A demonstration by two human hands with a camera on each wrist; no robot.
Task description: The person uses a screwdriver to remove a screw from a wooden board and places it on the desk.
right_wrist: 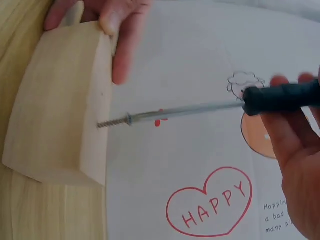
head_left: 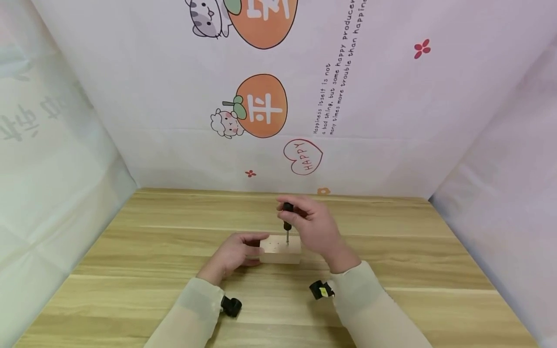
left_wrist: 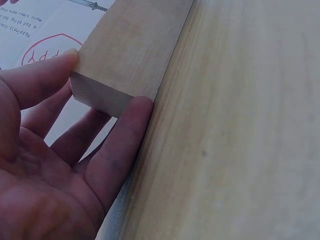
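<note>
A pale wooden block [head_left: 280, 258] lies on the table, with a few small holes in its top face. My left hand [head_left: 233, 253] grips the block's left end between thumb and fingers, which the left wrist view shows close up around the end of the block [left_wrist: 132, 47]. Above the block, my right hand [head_left: 319, 229] holds a screwdriver [head_left: 287, 225] upright by its black handle. In the right wrist view the screwdriver's metal shaft [right_wrist: 185, 110] meets the head of a screw [right_wrist: 113, 123]. The screw's tip enters the block's top face, and much of its thread stands out.
The wood-grain table [head_left: 174, 212] runs back to a white printed backdrop [head_left: 370, 159] with fruit drawings and lettering. White cloth walls [head_left: 56, 169] stand at both sides. A black wrist camera [head_left: 231, 306] sits on the left sleeve, another camera [head_left: 321, 290] on the right.
</note>
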